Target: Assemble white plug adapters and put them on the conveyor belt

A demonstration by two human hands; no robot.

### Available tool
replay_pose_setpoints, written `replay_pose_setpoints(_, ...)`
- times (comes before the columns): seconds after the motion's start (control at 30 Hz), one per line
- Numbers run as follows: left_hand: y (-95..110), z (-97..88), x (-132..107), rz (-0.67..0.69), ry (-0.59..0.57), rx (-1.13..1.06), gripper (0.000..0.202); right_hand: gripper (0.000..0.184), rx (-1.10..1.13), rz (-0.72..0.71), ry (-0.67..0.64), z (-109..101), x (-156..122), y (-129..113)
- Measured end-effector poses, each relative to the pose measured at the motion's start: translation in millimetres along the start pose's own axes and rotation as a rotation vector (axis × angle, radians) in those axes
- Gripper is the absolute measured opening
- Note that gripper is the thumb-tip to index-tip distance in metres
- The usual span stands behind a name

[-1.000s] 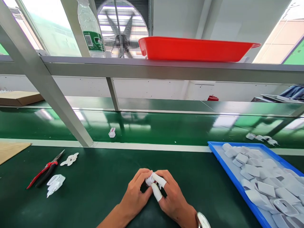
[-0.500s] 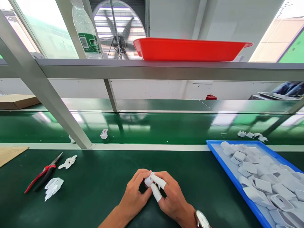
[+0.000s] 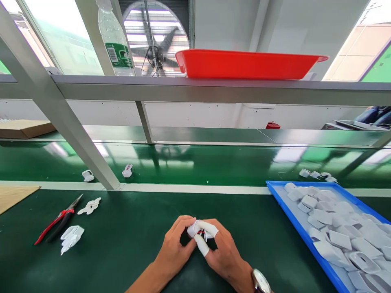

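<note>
A small white plastic housing [image 3: 192,230] sits between my two hands just above the green worktop, with a bit of red wire showing at its right side. My left hand [image 3: 174,248] pinches its left side between thumb and fingertips. Over its right side, my right hand [image 3: 225,255] closes with white-covered thumb and forefinger, and a small white part shows between them. The inside of the housing is mostly hidden by the fingers. On the right wrist is a watch [image 3: 261,280].
Red-and-black pliers [image 3: 62,219] and white plastic pieces [image 3: 71,238] lie at left. A blue tray [image 3: 301,234] heaped with white housings stands at right. Behind a pale rail, a green conveyor belt [image 3: 195,165] carries several white parts. A slanted metal post [image 3: 82,138] rises at left.
Red wire now shows at the housing, and my right fingers have shifted slightly. The white parts on the belt have moved left. The view has turned slightly.
</note>
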State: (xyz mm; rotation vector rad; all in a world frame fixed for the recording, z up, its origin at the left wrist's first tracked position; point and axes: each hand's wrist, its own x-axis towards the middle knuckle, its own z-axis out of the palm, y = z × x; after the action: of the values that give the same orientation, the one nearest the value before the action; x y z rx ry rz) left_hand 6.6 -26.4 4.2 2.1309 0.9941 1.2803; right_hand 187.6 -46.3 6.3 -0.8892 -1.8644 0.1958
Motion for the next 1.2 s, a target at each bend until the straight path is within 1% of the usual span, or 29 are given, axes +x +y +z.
replay_pose_setpoints(0.1,-3,0.1,-2,-0.022,-0.014,0.001,0.036,0.042,-0.011,-0.017,-0.011,1,0,1)
replay_pose_setpoints(0.2,-6,1.5,-3,-0.017,-0.009,0.001,0.037,0.044,0.005,-0.026,-0.014,3,0,0)
replay_pose_setpoints(0.27,-7,3.0,-4,-0.002,0.005,0.007,0.038,0.041,0.040,-0.007,-0.001,4,0,-1)
replay_pose_setpoints(0.33,-6,4.2,-4,0.013,0.016,0.015,0.039,0.034,0.098,0.046,0.000,4,0,0)
replay_pose_setpoints(0.4,-3,4.4,-3,0.019,0.020,0.029,0.039,0.025,0.191,0.173,-0.020,3,0,3)
replay_pose_setpoints(0.47,2,3.5,-2,0.018,0.030,0.044,0.037,0.018,0.328,0.388,-0.032,3,0,8)
replay_pose_setpoints(0.5,4,2.9,-1,0.021,0.040,0.047,0.036,0.019,0.415,0.510,-0.030,3,0,10)
replay_pose_setpoints(0.57,6,1.9,0,0.040,0.068,0.041,0.035,0.027,0.600,0.726,-0.017,4,-1,14)
replay_pose_setpoints(0.63,7,1.6,0,0.061,0.086,0.028,0.035,0.035,0.744,0.848,-0.016,6,-2,16)
replay_pose_setpoints(0.7,5,1.4,1,0.069,0.092,0.015,0.035,0.036,0.802,0.881,-0.025,8,-2,16)
replay_pose_setpoints(0.77,4,0.7,1,0.068,0.091,0.008,0.035,0.037,0.789,0.866,-0.053,8,-3,17)
replay_pose_setpoints(0.83,3,-1.0,1,0.064,0.076,0.017,0.034,0.039,0.722,0.844,-0.082,8,-3,17)
replay_pose_setpoints(0.93,3,-4.4,0,0.053,0.016,0.081,0.034,0.038,0.521,0.756,-0.108,7,-5,19)
replay_pose_setpoints(1.0,2,-5.4,-1,0.048,-0.047,0.148,0.039,0.031,0.351,0.609,-0.104,7,-7,20)
replay_pose_setpoints(1.07,0,-4.8,-2,0.038,-0.114,0.208,0.049,0.024,0.205,0.410,-0.098,9,-9,21)
replay_pose_setpoints(1.13,-3,-3.2,-4,0.016,-0.169,0.237,0.055,0.021,0.098,0.228,-0.096,10,-11,21)
replay_pose_setpoints(1.2,-6,-1.9,-5,-0.011,-0.192,0.235,0.056,0.021,0.011,0.095,-0.073,10,-11,22)
